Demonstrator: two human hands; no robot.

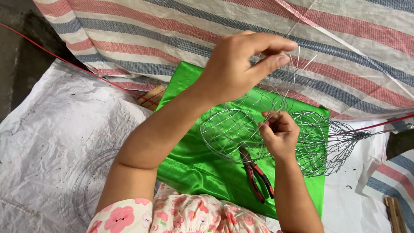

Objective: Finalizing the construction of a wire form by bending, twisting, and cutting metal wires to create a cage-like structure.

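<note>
The left hand [235, 64] is raised above the work, its thumb and forefinger pinched together on the thin loose wire ends [297, 64] that stick up from a wire basket [233, 125]; the other fingers curl loosely behind. Lower and to the right, the right hand [280, 133] is closed in a tight pinch on the wires where they meet the basket's mesh, fingertips pressed together, with the wrist coming up from the bottom of the view. The basket is a rounded cage of bare silver wire, lying on its side on a bright green cloth [194, 168], between the two hands and partly under them. Just to its right lies a second wire basket [327, 146] of the same make, its wires gathered into a twisted neck that points right, off the cloth's edge. A pair of pliers [258, 177] with red and black handles lies on the green cloth beneath the right hand, its jaws tucked under the first basket. The cloth is spread over a crumpled white plastic sheet [56, 129], and behind it hangs a woven tarpaulin [172, 26] striped in red, blue and white. A red cord [64, 60] runs slantwise across the upper left, over the sheet and the tarpaulin's edge. A floral pink sleeve [172, 215] shows at the bottom of the view.
</note>
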